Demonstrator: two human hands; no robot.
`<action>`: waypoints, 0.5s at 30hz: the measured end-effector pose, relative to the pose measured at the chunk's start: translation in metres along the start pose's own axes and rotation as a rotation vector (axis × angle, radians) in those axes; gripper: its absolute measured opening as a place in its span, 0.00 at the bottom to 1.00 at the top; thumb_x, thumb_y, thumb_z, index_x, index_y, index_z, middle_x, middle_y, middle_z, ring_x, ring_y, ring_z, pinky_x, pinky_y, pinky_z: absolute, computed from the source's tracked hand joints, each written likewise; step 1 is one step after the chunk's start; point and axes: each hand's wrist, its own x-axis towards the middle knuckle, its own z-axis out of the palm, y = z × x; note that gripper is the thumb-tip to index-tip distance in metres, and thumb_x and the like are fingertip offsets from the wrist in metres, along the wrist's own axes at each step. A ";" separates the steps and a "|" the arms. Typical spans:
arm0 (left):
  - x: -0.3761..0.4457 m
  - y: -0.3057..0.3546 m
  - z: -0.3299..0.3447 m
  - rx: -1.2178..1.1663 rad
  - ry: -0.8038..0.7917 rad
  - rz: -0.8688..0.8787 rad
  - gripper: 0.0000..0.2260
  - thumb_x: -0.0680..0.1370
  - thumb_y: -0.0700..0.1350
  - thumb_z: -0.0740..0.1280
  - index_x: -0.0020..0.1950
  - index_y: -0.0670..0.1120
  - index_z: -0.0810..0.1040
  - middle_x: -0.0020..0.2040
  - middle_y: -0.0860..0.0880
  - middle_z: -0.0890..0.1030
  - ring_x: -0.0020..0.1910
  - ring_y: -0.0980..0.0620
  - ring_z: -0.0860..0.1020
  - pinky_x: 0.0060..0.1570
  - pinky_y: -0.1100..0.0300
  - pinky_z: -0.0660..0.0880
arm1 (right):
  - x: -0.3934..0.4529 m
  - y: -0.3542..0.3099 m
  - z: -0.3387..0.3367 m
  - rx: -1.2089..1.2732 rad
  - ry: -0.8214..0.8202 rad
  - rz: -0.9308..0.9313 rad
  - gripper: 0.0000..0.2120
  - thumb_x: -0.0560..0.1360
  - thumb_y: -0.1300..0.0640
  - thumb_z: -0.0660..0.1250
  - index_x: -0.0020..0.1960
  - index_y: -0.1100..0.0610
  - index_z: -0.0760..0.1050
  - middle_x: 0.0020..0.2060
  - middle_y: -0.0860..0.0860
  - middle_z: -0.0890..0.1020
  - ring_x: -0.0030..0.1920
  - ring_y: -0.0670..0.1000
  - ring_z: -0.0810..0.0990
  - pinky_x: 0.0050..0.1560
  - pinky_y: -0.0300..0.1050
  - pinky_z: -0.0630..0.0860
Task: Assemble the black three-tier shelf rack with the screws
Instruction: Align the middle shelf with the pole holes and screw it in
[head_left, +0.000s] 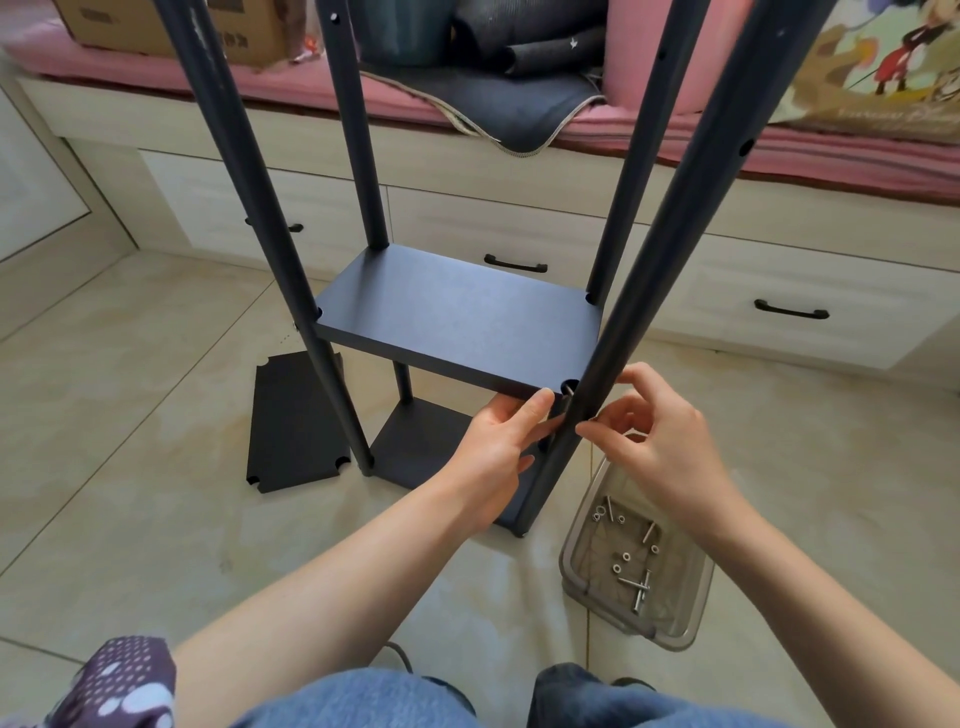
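Observation:
The black rack stands on the tiled floor with several upright poles. Its middle shelf board (457, 312) sits between them, above a bottom board (415, 441). My left hand (498, 447) holds the middle board's front right corner from below, thumb on its edge. My right hand (654, 441) pinches at the near right pole (670, 249), just below that corner, where a silver screw (570, 387) shows in the corner notch. A third loose board (296, 421) lies flat on the floor to the left.
A clear plastic tray (587, 545) with several screws and washers sits on the floor at the right, under my right wrist. Behind the rack is a bed platform with drawers (519, 228), a pink mattress, a cardboard box (156, 26) and dark cloth.

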 end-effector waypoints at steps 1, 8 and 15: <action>0.000 0.000 0.000 0.014 0.010 0.002 0.10 0.82 0.56 0.63 0.61 0.55 0.75 0.53 0.62 0.85 0.58 0.60 0.79 0.63 0.48 0.62 | 0.002 0.000 0.000 -0.007 -0.014 -0.001 0.18 0.72 0.59 0.75 0.54 0.42 0.73 0.36 0.45 0.83 0.37 0.46 0.82 0.40 0.36 0.77; 0.001 0.002 0.000 0.047 0.042 -0.003 0.09 0.82 0.56 0.63 0.58 0.55 0.77 0.50 0.65 0.84 0.55 0.62 0.79 0.62 0.51 0.63 | 0.009 0.001 0.000 -0.027 -0.063 -0.028 0.16 0.73 0.61 0.74 0.55 0.49 0.74 0.35 0.46 0.82 0.36 0.48 0.81 0.43 0.48 0.80; 0.002 0.007 0.002 0.005 0.078 -0.042 0.17 0.82 0.57 0.61 0.61 0.48 0.79 0.57 0.55 0.85 0.61 0.56 0.78 0.66 0.49 0.62 | 0.018 0.004 -0.003 -0.004 -0.136 -0.045 0.17 0.73 0.62 0.74 0.56 0.46 0.73 0.34 0.43 0.82 0.34 0.47 0.79 0.42 0.49 0.79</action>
